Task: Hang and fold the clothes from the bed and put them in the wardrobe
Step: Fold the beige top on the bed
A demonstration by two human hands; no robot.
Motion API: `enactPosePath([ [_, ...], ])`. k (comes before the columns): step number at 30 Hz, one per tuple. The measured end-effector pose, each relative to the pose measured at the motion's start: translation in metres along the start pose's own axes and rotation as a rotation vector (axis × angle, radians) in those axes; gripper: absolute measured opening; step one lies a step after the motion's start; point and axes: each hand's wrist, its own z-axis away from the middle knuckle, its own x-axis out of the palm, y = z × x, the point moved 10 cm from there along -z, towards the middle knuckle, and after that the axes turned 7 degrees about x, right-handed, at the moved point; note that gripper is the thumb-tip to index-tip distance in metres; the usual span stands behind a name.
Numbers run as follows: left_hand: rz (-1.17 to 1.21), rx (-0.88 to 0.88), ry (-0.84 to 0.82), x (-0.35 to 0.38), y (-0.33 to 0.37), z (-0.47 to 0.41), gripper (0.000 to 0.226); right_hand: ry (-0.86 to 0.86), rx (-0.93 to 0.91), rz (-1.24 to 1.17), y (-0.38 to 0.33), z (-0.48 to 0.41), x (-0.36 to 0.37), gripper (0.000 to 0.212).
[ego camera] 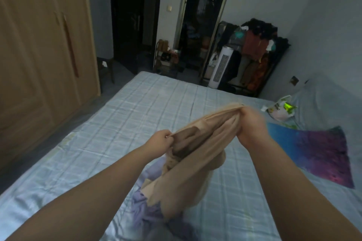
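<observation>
A beige garment (197, 154) with a brown patch hangs above the bed (137, 107), held up between both hands. My left hand (159, 140) pinches its left edge. My right hand (252, 125) grips its bunched top edge, higher and farther right. The lower end of the garment drapes down onto a crumpled lavender garment (145, 211) lying on the bed near me. A blue and purple cloth (313, 148) lies flat on the right side of the bed. The wooden wardrobe (39, 45) stands to the left with its doors closed.
A white plastic bag (281, 109) sits on the bed's far right. Beyond the bed stand a loaded clothes rack (256, 55), a white tower fan (220, 68) and a small shoe shelf (166, 58). Two dark doorways open at the back. A narrow floor strip runs between bed and wardrobe.
</observation>
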Motion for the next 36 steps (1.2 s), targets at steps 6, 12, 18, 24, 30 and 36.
enactPosePath([
  [6,-0.012,0.125,0.086,0.062,0.088,-0.028,0.032,0.115,-0.317,0.396,-0.027,-0.034,-0.145,0.049],
  [12,-0.323,0.096,-0.183,0.161,0.196,-0.063,0.046,0.181,-0.366,0.596,-0.020,-0.083,-0.305,0.016],
  [18,0.061,-0.116,-0.565,0.228,0.238,-0.051,0.079,-0.168,-0.258,0.907,-0.015,-0.109,-0.345,0.020],
  [24,0.276,-0.077,-0.844,0.265,0.276,-0.030,0.079,-0.031,-0.414,0.771,-0.056,-0.110,-0.391,0.035],
  [30,-0.777,0.137,-0.569,0.240,0.279,-0.043,0.033,0.167,-0.517,0.752,-0.083,-0.099,-0.433,0.024],
  [36,-0.737,0.112,-0.135,0.191,0.259,-0.049,0.023,0.213,-0.600,0.732,-0.115,-0.066,-0.441,0.015],
])
